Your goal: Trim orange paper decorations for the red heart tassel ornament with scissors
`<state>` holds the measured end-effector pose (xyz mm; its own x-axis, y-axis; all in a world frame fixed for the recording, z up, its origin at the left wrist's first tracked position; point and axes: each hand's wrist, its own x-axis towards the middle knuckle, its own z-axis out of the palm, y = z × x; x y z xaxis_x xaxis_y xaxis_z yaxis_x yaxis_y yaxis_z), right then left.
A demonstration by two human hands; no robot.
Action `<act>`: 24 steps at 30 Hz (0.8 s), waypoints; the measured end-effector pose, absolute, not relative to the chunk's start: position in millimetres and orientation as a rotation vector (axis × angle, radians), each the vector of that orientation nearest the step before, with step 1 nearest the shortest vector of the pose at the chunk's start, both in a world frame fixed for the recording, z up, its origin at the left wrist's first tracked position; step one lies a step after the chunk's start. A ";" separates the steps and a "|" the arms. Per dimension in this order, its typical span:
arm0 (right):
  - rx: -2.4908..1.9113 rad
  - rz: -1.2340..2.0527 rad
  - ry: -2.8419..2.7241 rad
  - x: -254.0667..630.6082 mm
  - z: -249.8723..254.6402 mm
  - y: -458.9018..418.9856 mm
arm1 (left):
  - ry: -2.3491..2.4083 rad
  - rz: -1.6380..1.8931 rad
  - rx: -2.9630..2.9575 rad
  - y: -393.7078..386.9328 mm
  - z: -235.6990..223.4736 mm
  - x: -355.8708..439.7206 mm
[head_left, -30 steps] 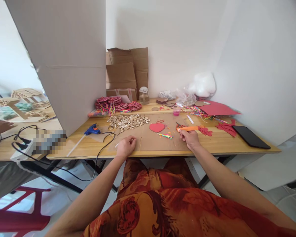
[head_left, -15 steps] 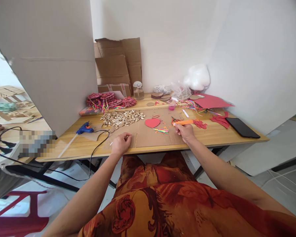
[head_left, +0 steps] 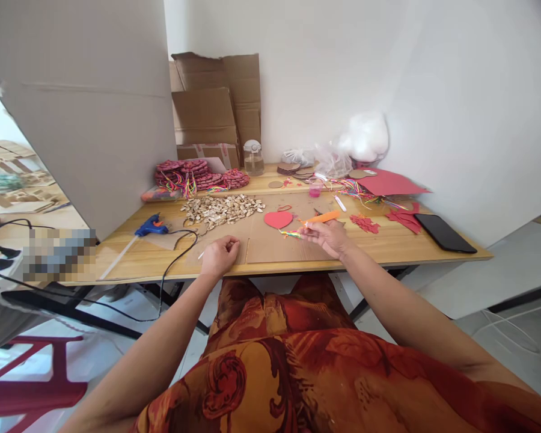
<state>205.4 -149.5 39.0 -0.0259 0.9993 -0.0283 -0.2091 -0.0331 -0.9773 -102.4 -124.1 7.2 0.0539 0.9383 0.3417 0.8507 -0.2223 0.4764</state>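
My right hand [head_left: 329, 237] grips a slender orange tool [head_left: 321, 219], its kind unclear, over the brown cardboard sheet [head_left: 270, 249]. The tool's tip is close to the multicoloured string tassel [head_left: 291, 233] of a red heart-shaped piece [head_left: 278, 219], which lies flat on the sheet. A small reddish loop [head_left: 284, 208] rests just behind the heart. My left hand [head_left: 220, 255] is curled at the table's front edge, fingers together; whatever they hold is hidden. Past its outer side pokes a thin white stick [head_left: 201, 255], and I cannot tell whether the hand holds it.
A pile of pale shells or seed-like pieces [head_left: 223, 211] spreads behind my left hand. A blue glue gun [head_left: 152, 225] with a black cord [head_left: 180, 258] lies left. Red scraps [head_left: 364, 224] and a black phone [head_left: 446, 233] are right. Woven bundles [head_left: 198, 174] and a bottle [head_left: 253, 159] stand behind.
My right hand has moved left with the orange tool, from beside the red scraps to the heart's tassel. My left hand stays almost where it was. The view has shifted slightly.
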 end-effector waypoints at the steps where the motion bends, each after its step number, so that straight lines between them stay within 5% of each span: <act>1: -1.055 1.401 -1.074 201.6 39.3 -152.7 | 1.859 0.901 2.171 -124.2 7.3 -102.5; 10: -1.018 1.343 -1.009 195.6 41.9 -138.4 | 1.848 0.926 2.176 -125.0 8.2 -101.7; 18: -0.992 1.666 -1.064 137.1 39.6 -162.1 | 1.817 0.942 2.189 -126.5 10.1 -101.8; 24: -1.011 1.403 -0.932 148.3 41.9 -133.9 | 1.804 0.949 2.194 -125.5 9.2 -103.0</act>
